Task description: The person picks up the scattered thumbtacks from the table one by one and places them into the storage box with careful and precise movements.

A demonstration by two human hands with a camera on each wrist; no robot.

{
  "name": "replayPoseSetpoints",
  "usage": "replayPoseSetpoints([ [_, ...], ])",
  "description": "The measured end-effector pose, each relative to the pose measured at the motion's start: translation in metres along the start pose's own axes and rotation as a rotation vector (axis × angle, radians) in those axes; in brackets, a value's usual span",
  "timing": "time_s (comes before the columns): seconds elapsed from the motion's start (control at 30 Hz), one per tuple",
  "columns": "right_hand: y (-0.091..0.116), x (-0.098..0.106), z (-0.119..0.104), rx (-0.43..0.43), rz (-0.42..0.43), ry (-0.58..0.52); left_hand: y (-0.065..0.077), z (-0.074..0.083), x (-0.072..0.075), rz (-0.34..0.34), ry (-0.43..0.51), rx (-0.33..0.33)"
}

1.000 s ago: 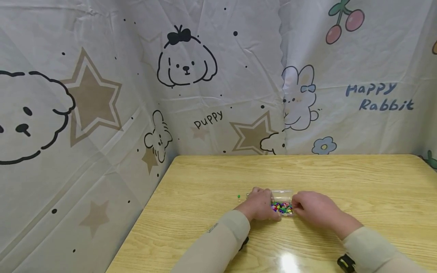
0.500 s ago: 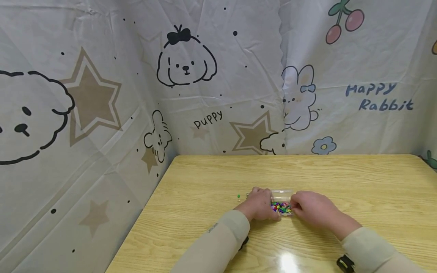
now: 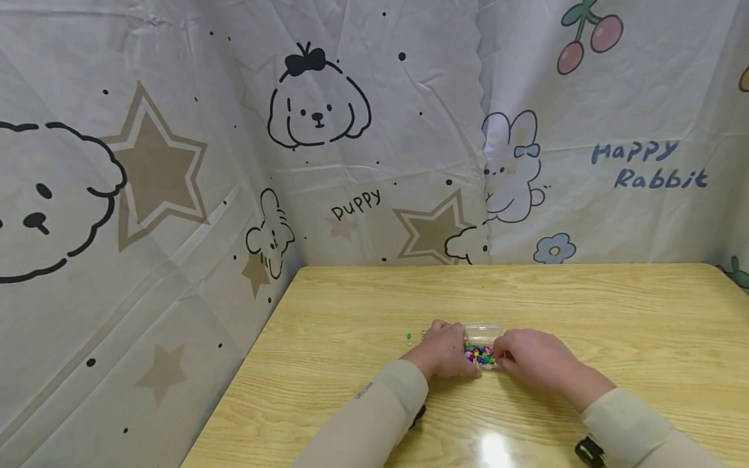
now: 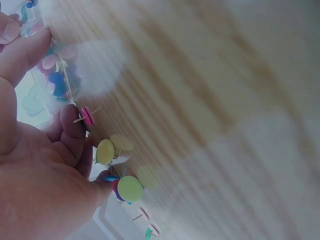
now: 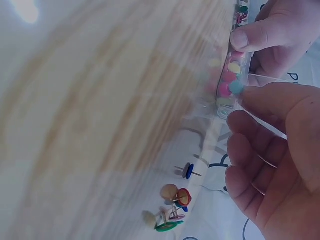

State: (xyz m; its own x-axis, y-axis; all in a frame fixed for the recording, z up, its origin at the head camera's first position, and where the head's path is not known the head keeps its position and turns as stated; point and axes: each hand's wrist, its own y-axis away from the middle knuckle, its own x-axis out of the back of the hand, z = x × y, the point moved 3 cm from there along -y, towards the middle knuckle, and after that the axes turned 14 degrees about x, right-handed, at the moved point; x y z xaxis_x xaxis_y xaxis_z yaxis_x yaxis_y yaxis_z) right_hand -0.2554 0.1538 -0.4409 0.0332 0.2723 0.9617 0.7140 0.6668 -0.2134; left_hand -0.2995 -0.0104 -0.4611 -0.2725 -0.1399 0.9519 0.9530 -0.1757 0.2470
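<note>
A clear plastic box (image 5: 225,111) of colourful thumbtacks (image 3: 480,355) sits on the table, its clear lid (image 3: 483,333) raised at the back. My left hand (image 3: 447,351) grips the box by its left end, thumb at the near side and fingers round the far side. My right hand (image 3: 535,357) is at the right end, fingers bent over the opening. In the right wrist view its thumb tip meets a teal thumbtack (image 5: 236,88) at the box's rim, pinching it; the index finger is mostly hidden behind the thumb.
Loose thumbtacks lie on the wooden table (image 3: 363,305) beside the left hand, among them a yellow thumbtack (image 4: 105,151) and a light green thumbtack (image 4: 130,188). Past the right hand's fingers lies a blue thumbtack (image 5: 189,171) near several others. A printed curtain (image 3: 351,162) hangs behind the table.
My right hand has shifted slightly left, its fingertips moving further over the tacks in the box. The left hand keeps its grip in the same place.
</note>
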Motion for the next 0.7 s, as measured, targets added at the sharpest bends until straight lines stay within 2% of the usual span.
replayPoseSetpoints([
  [0.17, 0.001, 0.0, -0.001, 0.021, -0.001, -0.007, 0.0, 0.0, -0.001, -0.002, 0.007, 0.001],
  [0.33, 0.005, 0.007, 0.003, -0.026, 0.013, -0.022, 0.0, 0.0, -0.001, 0.004, 0.015, -0.002],
  [0.7, 0.018, 0.021, 0.023, -0.126, -0.042, -0.046, 0.001, -0.001, 0.0, -0.003, 0.012, 0.009],
])
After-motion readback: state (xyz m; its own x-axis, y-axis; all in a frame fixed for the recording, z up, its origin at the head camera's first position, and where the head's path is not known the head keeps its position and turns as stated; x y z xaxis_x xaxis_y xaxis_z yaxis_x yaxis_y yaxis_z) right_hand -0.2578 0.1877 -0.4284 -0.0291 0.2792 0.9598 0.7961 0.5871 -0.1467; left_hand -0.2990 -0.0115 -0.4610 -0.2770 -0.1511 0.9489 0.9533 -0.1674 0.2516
